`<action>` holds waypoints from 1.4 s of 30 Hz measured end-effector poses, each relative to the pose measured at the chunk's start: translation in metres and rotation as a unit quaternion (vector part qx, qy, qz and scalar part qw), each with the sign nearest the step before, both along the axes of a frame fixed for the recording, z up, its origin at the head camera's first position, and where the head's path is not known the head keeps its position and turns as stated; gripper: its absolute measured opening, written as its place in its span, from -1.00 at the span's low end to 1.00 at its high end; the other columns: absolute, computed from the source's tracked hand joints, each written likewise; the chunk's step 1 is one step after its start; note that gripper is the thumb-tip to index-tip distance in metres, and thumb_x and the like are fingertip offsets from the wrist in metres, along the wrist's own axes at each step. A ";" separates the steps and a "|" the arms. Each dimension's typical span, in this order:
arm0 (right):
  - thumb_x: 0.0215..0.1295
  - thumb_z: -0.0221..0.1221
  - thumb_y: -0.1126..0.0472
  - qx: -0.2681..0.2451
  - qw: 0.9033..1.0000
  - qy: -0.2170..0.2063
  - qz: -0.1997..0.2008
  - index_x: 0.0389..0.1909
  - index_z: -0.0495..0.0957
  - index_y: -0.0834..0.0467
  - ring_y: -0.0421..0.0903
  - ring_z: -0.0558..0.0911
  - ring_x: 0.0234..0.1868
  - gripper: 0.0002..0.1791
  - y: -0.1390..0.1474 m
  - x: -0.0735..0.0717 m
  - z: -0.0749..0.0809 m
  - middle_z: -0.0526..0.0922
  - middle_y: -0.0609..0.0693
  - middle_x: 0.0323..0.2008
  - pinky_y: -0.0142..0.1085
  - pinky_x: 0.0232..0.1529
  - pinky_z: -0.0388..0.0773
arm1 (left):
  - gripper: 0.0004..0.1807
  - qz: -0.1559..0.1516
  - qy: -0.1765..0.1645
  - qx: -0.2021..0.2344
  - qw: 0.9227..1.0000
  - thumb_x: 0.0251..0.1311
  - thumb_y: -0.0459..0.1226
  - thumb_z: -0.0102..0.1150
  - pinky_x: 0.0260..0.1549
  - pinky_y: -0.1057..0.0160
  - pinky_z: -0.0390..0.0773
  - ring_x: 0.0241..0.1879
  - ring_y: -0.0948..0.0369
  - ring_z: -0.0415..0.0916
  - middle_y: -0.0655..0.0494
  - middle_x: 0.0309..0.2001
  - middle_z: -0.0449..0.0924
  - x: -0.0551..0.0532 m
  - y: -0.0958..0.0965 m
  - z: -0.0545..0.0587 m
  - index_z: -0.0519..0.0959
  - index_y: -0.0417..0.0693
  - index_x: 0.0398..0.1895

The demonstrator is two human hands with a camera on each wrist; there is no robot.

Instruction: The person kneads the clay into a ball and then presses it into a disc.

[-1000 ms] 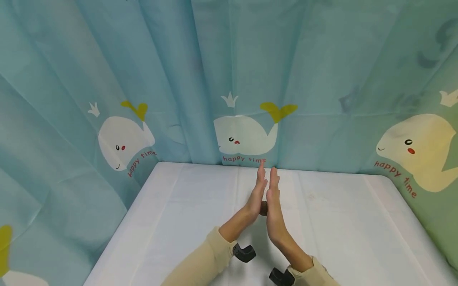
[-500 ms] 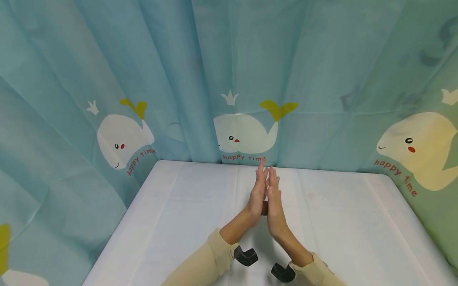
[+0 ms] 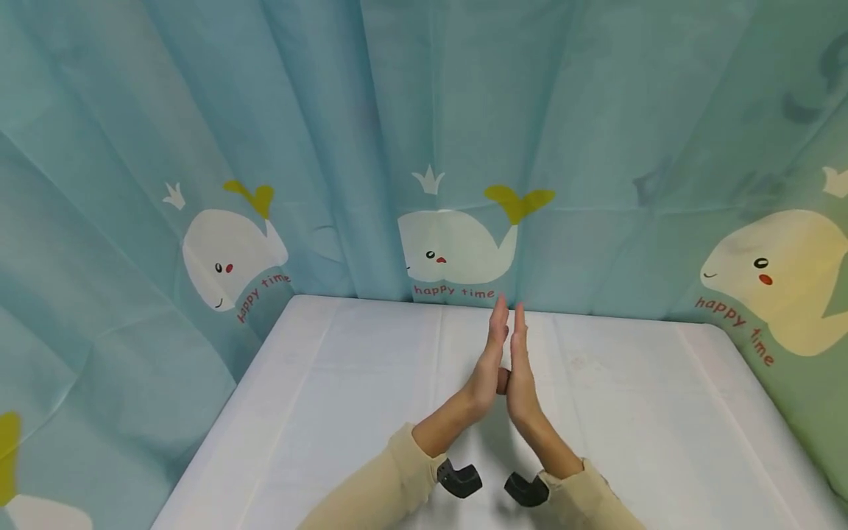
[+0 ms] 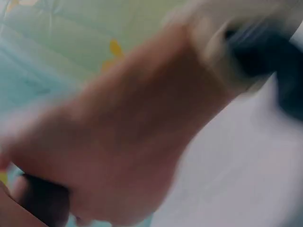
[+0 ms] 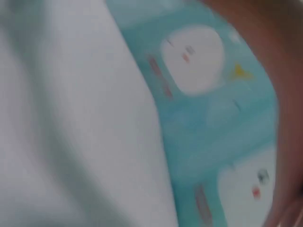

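Note:
A small dark brown lump (image 3: 503, 380) sits between my two palms, held up over the table; its exact kind cannot be told. In the head view, my left hand (image 3: 486, 374) presses it from the left with straight fingers pointing away from me. My right hand (image 3: 522, 383) presses it from the other side, its fingers straight too. The fingertips lean close to each other. The left wrist view shows the lump (image 4: 46, 201) dark beside my blurred left palm (image 4: 118, 161), at the lower left. Only a blurred edge of my right hand (image 5: 291, 94) appears in the right wrist view.
A white-covered table (image 3: 358, 383) lies under the hands. Behind and around it hangs a blue-green curtain (image 3: 331, 147) printed with whales. Black wrist devices (image 3: 460, 480) stick out from both beige sleeves (image 3: 377, 486).
Both hands have shifted slightly to the right with the brown lump still between the palms. The right hand and wrist have slid a little forward against the left.

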State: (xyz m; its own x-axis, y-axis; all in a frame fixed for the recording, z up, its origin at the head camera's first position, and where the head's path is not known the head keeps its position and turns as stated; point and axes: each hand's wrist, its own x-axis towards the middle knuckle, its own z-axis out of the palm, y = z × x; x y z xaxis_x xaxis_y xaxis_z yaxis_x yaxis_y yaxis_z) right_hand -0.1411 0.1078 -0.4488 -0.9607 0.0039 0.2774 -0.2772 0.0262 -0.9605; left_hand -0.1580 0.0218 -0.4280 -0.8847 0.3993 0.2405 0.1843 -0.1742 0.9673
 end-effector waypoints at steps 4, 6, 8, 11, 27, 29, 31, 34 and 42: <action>0.67 -0.50 -0.08 0.001 0.999 0.029 0.020 0.67 -0.28 -0.22 -0.15 -0.47 0.61 -0.38 -0.012 0.019 0.000 -0.31 -0.28 0.64 0.28 0.47 -0.49 | -0.25 0.032 0.028 -0.024 0.999 0.59 0.19 -0.76 0.52 -0.17 -0.32 0.63 0.13 -0.35 0.17 0.68 -0.41 -0.013 -0.001 -0.009 -0.34 0.07 0.69; 0.68 -0.51 -0.09 -0.006 0.999 0.044 0.023 0.67 -0.30 -0.22 -0.16 -0.45 0.61 -0.38 -0.012 0.020 0.007 -0.32 -0.28 0.65 0.27 0.49 -0.45 | -0.24 0.027 0.032 -0.034 0.999 0.58 0.19 -0.78 0.52 -0.18 -0.34 0.63 0.16 -0.44 0.16 0.68 -0.42 -0.014 0.000 -0.017 -0.36 0.07 0.69; 0.68 -0.53 -0.12 -0.011 0.999 0.047 0.018 0.67 -0.31 -0.25 -0.20 -0.43 0.61 -0.38 -0.007 0.014 0.012 -0.34 -0.30 0.64 0.20 0.51 -0.43 | -0.24 0.008 0.023 -0.041 0.999 0.56 0.23 -0.81 0.53 -0.13 -0.30 0.63 0.18 -0.44 0.20 0.67 -0.44 -0.011 0.001 -0.024 -0.38 0.14 0.69; 0.68 -0.55 -0.13 -0.014 0.999 0.043 0.000 0.66 -0.32 -0.31 -0.27 -0.38 0.61 -0.40 0.003 -0.003 0.010 -0.34 -0.35 0.63 0.08 0.54 -0.42 | -0.25 -0.019 0.011 -0.020 1.000 0.56 0.22 -0.81 0.55 -0.05 -0.25 0.63 0.16 -0.42 0.22 0.67 -0.45 -0.001 0.002 -0.026 -0.40 0.17 0.69; 0.68 -0.55 -0.03 -0.001 0.997 0.069 0.043 0.67 -0.32 -0.20 -0.15 -0.45 0.62 -0.39 -0.013 0.008 -0.004 -0.37 -0.24 0.65 0.23 0.49 -0.51 | -0.30 0.038 0.035 -0.011 0.999 0.62 0.12 -0.73 0.51 -0.20 -0.36 0.63 0.13 -0.47 0.12 0.68 -0.45 -0.015 -0.005 -0.044 -0.38 0.10 0.69; 0.69 -0.56 -0.03 -0.002 0.997 0.074 0.034 0.67 -0.34 -0.20 -0.19 -0.42 0.62 -0.39 -0.005 -0.004 -0.002 -0.37 -0.26 0.64 0.13 0.52 -0.49 | -0.31 0.023 0.033 -0.004 0.999 0.62 0.10 -0.73 0.52 -0.15 -0.34 0.63 0.16 -0.47 0.14 0.67 -0.46 -0.009 -0.001 -0.044 -0.39 0.10 0.69; 0.69 -0.57 -0.03 -0.006 0.997 0.076 0.024 0.67 -0.36 -0.19 -0.20 -0.42 0.62 -0.39 0.005 -0.016 -0.007 -0.38 -0.26 0.65 0.08 0.53 -0.50 | -0.32 0.011 0.029 0.012 0.999 0.63 0.07 -0.72 0.54 -0.10 -0.31 0.63 0.15 -0.44 0.12 0.67 -0.48 -0.001 0.002 -0.041 -0.40 0.09 0.68; 0.70 -0.57 -0.04 -0.017 0.998 0.058 0.013 0.67 -0.36 -0.20 -0.20 -0.47 0.61 -0.40 0.012 -0.024 -0.020 -0.40 -0.24 0.65 0.08 0.51 -0.53 | -0.33 0.002 0.003 0.039 0.999 0.63 0.06 -0.71 0.54 -0.08 -0.30 0.63 0.08 -0.36 0.09 0.67 -0.44 0.006 0.004 -0.033 -0.40 0.11 0.68; 0.68 -0.62 0.01 -0.031 0.996 0.049 0.063 0.67 -0.33 -0.18 -0.14 -0.42 0.62 -0.40 -0.008 0.010 -0.023 -0.40 -0.15 0.66 -0.16 0.53 -0.33 | -0.32 0.057 0.031 0.030 0.997 0.63 0.05 -0.69 0.52 -0.18 -0.37 0.63 0.15 -0.42 0.14 0.68 -0.41 -0.015 0.000 -0.029 -0.34 0.07 0.69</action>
State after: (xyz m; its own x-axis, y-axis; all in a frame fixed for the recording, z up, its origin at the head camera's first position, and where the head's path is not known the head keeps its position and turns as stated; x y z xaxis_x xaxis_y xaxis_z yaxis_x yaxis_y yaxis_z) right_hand -0.1314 0.1003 -0.4717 -0.9230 -0.0946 0.3729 -0.3672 -0.0727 -0.9273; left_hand -0.1727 0.0215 -0.4574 -0.9062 0.2801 0.3167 0.2656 -0.2058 0.9419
